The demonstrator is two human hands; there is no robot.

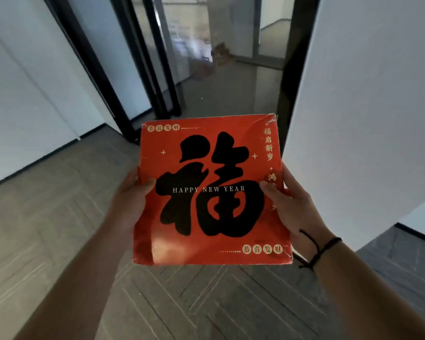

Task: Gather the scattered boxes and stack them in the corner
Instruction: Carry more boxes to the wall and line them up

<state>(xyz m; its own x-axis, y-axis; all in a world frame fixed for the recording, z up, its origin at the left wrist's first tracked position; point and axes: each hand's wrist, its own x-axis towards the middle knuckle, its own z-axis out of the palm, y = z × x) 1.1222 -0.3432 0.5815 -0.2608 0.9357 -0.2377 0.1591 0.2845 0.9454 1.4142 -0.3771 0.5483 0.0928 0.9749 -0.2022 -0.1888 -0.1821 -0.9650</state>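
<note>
Head view looks down a corridor, taken from left to right. At the far left stands a white wall (22, 99), its foot meeting the wood-patterned floor (47, 217). Next to it rise dark-framed glass doors (123, 69), and past them the passage runs on into a dim, blurred room where nothing can be told clearly.

Lower down, the left forearm reaches in from the bottom left. The left hand (130, 192) grips the left edge of the red box (211, 192): its thumb lies curled over the top face, just beside the big black character, and the other fingers are hidden beneath. The box is flat and square, held up in the air in front of the person, well above the floor, with its printed face turned up toward the camera. It bears a large black character, the words HAPPY NEW YEAR across the middle, and small gold lettering at its corners and down its right side. Its far right corner looks scuffed and creased.

The right hand (295, 204) grips the right edge of the box in the same way, thumb over the top face, fingers out of sight below. A black cord bracelet (322, 249) circles that wrist. Further right stands another white wall (366, 106), with darker flooring (402, 261) at its base.
</note>
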